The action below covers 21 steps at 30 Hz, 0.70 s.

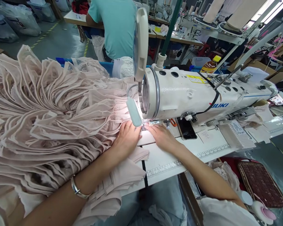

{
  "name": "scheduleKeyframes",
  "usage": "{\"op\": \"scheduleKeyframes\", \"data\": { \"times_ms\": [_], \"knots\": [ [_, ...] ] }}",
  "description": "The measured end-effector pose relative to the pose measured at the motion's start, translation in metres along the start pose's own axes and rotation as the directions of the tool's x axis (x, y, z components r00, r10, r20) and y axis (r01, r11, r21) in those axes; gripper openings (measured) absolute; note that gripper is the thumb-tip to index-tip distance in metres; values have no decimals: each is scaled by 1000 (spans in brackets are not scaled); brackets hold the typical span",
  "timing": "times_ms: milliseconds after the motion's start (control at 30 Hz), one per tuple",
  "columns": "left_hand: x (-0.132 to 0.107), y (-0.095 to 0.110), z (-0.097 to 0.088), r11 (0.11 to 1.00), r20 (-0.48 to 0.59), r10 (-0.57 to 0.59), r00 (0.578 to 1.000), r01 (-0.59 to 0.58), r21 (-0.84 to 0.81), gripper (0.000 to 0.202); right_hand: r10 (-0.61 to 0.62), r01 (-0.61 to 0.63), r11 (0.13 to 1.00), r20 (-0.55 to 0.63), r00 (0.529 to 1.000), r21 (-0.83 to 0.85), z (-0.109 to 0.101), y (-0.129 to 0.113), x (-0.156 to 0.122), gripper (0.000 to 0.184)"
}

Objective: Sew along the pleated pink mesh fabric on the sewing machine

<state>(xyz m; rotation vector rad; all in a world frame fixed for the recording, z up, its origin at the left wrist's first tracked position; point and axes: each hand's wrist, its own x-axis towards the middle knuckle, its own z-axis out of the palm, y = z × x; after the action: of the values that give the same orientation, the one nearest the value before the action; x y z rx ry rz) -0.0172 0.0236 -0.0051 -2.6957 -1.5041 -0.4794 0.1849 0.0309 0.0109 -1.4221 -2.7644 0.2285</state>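
Note:
Under the needle end of a white sewing machine (179, 94), a beige fabric piece (147, 138) lies on the machine bed by the lit presser foot (144, 126). My left hand (128, 136) grips fabric just left of the foot, its fingertips close to the needle. From the other side, my right hand (161, 136) reaches the same spot, fingers closed and pressing on the piece's edge. A great pile of beige fabric pieces (49, 125) with lace spreads along the left, touching my left forearm. A pale green lamp-like cover (134, 111) hides part of the needle area.
A phone (186, 128) and orange-handled scissors (173, 122) lie under the machine arm. A ruler strip (165, 169) runs along the table's front edge. Behind are a bottle (211, 65), thread cones (213, 11) and a person in a turquoise shirt (115, 28). A woven basket (261, 183) sits lower right.

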Motion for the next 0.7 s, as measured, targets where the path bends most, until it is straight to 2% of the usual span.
{"op": "scheduleKeyframes", "data": {
  "times_ms": [233, 400, 567, 700],
  "knots": [
    [1, 8, -2, 999, -22, 0, 1000, 1, 41, 22, 105, -107, 994, 45, 993, 38, -3, -3, 5, 58],
    [1, 7, -1, 999, -50, 21, 999, -19, 29, 30, 211, -212, 977, 34, 977, -1, 0, -3, 11, 50],
    [15, -4, 0, 996, -88, -2, 996, -6, -93, 14, 119, -118, 993, -36, 992, 28, 6, 5, 10, 49],
    [19, -8, 1, 987, -62, -24, 998, 14, -159, 19, 108, -106, 994, -57, 993, 35, 5, 7, 5, 45]
  ]
}}
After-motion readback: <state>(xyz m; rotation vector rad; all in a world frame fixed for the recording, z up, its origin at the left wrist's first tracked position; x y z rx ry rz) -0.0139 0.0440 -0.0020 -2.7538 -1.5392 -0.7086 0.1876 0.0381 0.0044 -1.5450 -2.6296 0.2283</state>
